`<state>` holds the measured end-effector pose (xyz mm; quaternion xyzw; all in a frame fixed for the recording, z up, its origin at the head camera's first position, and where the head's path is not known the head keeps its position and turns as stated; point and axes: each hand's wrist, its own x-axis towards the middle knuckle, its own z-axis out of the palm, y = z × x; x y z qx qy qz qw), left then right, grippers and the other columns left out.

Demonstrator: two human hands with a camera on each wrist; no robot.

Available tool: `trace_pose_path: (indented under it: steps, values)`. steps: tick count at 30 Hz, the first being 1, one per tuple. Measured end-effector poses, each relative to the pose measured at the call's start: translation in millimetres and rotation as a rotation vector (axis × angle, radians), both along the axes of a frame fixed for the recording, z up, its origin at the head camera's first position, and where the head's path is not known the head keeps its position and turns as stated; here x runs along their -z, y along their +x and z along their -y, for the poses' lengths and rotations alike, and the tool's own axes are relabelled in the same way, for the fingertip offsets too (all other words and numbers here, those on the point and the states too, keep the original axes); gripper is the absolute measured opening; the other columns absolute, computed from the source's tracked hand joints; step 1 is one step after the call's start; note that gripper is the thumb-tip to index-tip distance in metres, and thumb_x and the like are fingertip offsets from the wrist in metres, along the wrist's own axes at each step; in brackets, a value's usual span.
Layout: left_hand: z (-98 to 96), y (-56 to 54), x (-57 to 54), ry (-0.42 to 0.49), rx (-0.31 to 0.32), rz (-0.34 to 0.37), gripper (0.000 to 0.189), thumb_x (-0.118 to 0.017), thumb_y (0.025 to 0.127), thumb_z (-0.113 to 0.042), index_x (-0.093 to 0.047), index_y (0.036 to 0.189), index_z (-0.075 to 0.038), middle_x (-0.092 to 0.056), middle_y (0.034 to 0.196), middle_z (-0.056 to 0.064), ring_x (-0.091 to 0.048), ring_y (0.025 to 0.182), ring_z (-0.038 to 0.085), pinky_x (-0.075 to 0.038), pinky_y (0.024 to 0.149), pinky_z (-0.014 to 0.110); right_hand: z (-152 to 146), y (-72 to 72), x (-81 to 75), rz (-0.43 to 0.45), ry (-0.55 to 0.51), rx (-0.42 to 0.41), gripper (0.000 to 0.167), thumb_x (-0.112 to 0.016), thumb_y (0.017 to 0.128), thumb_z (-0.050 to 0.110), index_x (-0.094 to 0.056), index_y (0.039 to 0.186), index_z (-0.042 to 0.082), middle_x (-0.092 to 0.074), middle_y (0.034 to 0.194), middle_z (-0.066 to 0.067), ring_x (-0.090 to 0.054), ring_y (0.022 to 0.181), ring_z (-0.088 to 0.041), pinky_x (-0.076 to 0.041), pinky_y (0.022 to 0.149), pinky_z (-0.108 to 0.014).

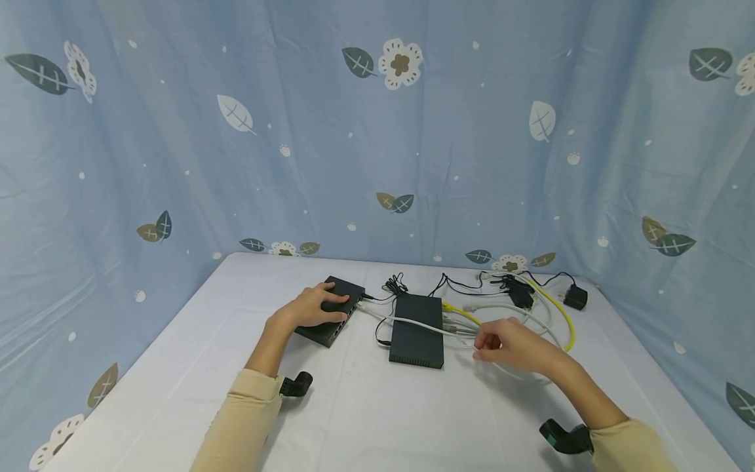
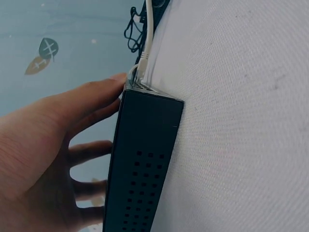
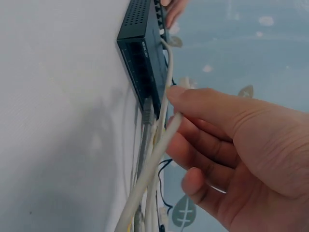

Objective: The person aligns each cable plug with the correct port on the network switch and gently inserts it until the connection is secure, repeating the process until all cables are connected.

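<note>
My left hand (image 1: 309,308) rests on top of a black network switch (image 1: 323,334), its fingers spread over the casing and the thumb by the port side. In the left wrist view, a white network cable (image 2: 148,29) is plugged into that switch. It runs across a second black network switch (image 1: 415,344) towards the right. My right hand (image 1: 516,344) pinches a white network cable (image 3: 150,166) between thumb and fingers, right of the second switch. A clear plug tip shows by the fingers. A grey cable (image 3: 147,116) is plugged into the second switch's port row.
Behind my right hand lie a yellow cable (image 1: 567,321), more white cable loops and two black power adapters (image 1: 575,297). A bundled black cord (image 1: 395,284) sits behind the switches. A blue patterned curtain (image 1: 330,157) hangs behind the white table (image 1: 354,419).
</note>
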<state>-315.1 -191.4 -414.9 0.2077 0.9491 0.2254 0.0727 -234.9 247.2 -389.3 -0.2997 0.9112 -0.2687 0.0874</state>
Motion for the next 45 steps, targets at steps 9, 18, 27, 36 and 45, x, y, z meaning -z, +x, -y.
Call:
trace_pose_path:
  steps: [9, 18, 27, 36, 45]
  values:
    - [-1.4, 1.7, -2.7, -0.016, -0.014, 0.017, 0.056, -0.067, 0.090, -0.047, -0.057, 0.140, -0.022, -0.028, 0.159, 0.021, -0.029, 0.139, 0.056, -0.031, 0.107, 0.069, 9.8, -4.2, -3.0, -0.073, 0.029, 0.055, 0.007, -0.073, 0.087, 0.014, -0.067, 0.090, 0.015, -0.063, 0.076, 0.011, -0.057, 0.067, -0.001, -0.050, 0.060, -0.020]
    - [-1.1, 2.3, -3.3, -0.005, -0.028, 0.026, 0.055, -0.067, 0.091, -0.046, -0.057, 0.140, -0.023, -0.028, 0.160, 0.019, -0.028, 0.141, 0.054, -0.031, 0.107, 0.069, 22.8, -3.9, -10.5, -0.255, 0.102, 0.106, 0.011, -0.073, 0.086, 0.007, -0.070, 0.096, 0.010, -0.062, 0.077, 0.011, -0.054, 0.068, 0.001, -0.048, 0.059, -0.019]
    - [-0.9, 1.4, -1.5, -0.008, -0.050, 0.037, 0.054, -0.067, 0.090, -0.047, -0.057, 0.139, -0.027, -0.027, 0.161, 0.015, -0.027, 0.143, 0.050, -0.032, 0.109, 0.067, 33.6, -3.5, -9.3, -0.529, 0.160, 0.207, 0.016, -0.077, 0.083, 0.008, -0.070, 0.096, 0.013, -0.064, 0.079, 0.005, -0.055, 0.067, -0.003, -0.048, 0.059, -0.021]
    - [-0.7, 1.3, -1.1, -0.002, -0.047, 0.033, 0.054, -0.066, 0.090, -0.048, -0.058, 0.139, -0.026, -0.029, 0.160, 0.017, -0.027, 0.142, 0.051, -0.032, 0.108, 0.067, 41.2, -7.2, -6.0, -0.698, 0.162, 0.251, 0.013, -0.078, 0.082, 0.007, -0.069, 0.091, 0.010, -0.066, 0.081, 0.000, -0.057, 0.064, -0.009, -0.049, 0.057, -0.026]
    - [-0.9, 2.5, -2.6, -0.004, -0.039, 0.025, 0.054, -0.066, 0.091, -0.047, -0.058, 0.139, -0.024, -0.029, 0.160, 0.018, -0.027, 0.142, 0.052, -0.032, 0.108, 0.067, 54.9, -9.2, 1.9, -0.830, 0.192, 0.288, 0.013, -0.077, 0.083, 0.010, -0.068, 0.090, 0.016, -0.062, 0.074, -0.003, -0.053, 0.056, -0.016, -0.041, 0.047, -0.029]
